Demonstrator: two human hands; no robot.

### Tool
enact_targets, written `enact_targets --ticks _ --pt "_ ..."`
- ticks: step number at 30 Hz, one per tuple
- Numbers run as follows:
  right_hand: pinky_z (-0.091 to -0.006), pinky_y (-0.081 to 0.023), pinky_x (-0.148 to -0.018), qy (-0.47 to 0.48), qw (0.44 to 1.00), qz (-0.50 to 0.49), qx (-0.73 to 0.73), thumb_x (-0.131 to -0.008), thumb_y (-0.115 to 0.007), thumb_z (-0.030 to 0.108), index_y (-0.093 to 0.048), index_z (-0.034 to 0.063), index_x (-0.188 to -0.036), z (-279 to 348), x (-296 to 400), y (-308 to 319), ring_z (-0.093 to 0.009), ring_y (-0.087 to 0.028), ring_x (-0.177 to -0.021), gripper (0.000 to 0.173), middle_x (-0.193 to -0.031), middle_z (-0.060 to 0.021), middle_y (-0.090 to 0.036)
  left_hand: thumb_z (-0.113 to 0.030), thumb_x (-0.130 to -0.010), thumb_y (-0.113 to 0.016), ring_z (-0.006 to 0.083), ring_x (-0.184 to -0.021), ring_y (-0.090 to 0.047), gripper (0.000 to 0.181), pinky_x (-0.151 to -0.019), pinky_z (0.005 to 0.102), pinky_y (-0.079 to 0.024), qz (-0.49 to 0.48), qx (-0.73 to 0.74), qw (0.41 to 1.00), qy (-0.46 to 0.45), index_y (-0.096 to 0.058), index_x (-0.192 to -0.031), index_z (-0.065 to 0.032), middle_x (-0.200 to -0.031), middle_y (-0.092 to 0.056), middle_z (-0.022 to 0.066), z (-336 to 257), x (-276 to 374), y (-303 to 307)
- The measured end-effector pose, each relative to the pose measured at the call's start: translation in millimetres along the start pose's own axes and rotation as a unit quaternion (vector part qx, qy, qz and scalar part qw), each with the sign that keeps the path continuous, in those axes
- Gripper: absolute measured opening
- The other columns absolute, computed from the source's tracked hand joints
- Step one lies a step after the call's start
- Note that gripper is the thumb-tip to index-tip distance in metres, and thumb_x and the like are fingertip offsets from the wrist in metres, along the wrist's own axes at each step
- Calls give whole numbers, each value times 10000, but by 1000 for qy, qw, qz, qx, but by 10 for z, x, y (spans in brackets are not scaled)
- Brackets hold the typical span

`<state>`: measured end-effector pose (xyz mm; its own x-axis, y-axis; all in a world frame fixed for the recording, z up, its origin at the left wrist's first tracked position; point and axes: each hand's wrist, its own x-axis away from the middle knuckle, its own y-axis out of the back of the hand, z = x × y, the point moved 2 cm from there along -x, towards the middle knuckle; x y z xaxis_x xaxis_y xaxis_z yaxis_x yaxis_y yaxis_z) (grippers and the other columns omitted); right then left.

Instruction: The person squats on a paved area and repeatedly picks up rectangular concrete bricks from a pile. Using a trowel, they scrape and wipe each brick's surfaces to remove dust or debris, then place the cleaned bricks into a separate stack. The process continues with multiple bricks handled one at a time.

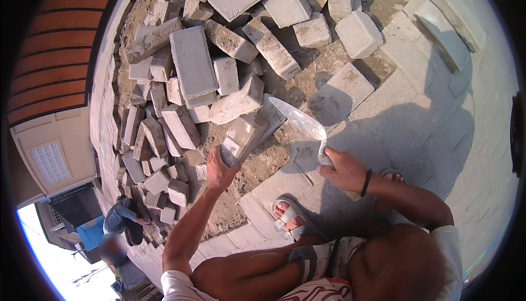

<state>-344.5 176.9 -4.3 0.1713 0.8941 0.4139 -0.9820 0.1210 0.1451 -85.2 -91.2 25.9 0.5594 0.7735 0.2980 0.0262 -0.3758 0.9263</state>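
Observation:
My left hand (218, 170) grips the near end of a grey concrete paving block (248, 133), which is tilted above bare sandy soil (263, 165). Its underside is hidden. In my right hand (346, 171) is the handle of a pointed mason's trowel (299, 118). The trowel's blade points up and left, its tip close to another grey block (272, 116) just behind the held one. A flat paving block (341, 93), partly in shadow, lies beyond the blade at the edge of the laid pavers.
Loose concrete blocks (194, 60) are heaped along the far and left side. Laid pavers (394, 136) extend to the right, with loose blocks (446, 34) on top. My sandaled foot (292, 219) stands near the soil edge. Another person (121, 219) bends down at lower left, by an orange slatted gate (57, 42).

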Motion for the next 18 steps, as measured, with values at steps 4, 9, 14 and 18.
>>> enact_targets --ticks 4,9,14,18 --pt "-533 -452 -646 18 1000 12 -18 -897 -593 275 -494 -43 -995 244 -129 -166 -473 -603 -696 348 -678 -267 -594 -237 -627 -832 387 -1039 -526 754 -911 475 -424 -11 -3 1000 -9 -464 -1238 10 -1080 -539 199 -3 41 -101" --pt "-504 -456 -605 49 998 17 42 -890 -621 257 -497 -42 -944 -37 -468 -507 -474 -611 -714 328 -726 -287 -600 -227 -629 -832 381 -1017 -525 729 -894 482 -423 -30 -25 999 -33 -468 -1220 -3 -1062 -534 190 -49 10 -127" --pt "-515 -464 -655 -12 996 74 50 -905 -582 278 -498 -66 -941 220 -641 -106 -447 -626 -705 357 -742 -279 -615 -226 -633 -829 376 -1001 -528 728 -891 481 -423 -35 -30 998 -45 -464 -1221 0 -1046 -530 186 81 28 -125" --pt "-501 -502 -671 18 994 104 14 -908 -556 251 -527 -93 -974 383 -470 -240 -449 -650 -726 352 -755 -290 -638 -234 -633 -833 377 -995 -528 726 -889 481 -424 -40 -34 997 -65 -469 -1214 6 -1043 -533 189 104 29 -164"
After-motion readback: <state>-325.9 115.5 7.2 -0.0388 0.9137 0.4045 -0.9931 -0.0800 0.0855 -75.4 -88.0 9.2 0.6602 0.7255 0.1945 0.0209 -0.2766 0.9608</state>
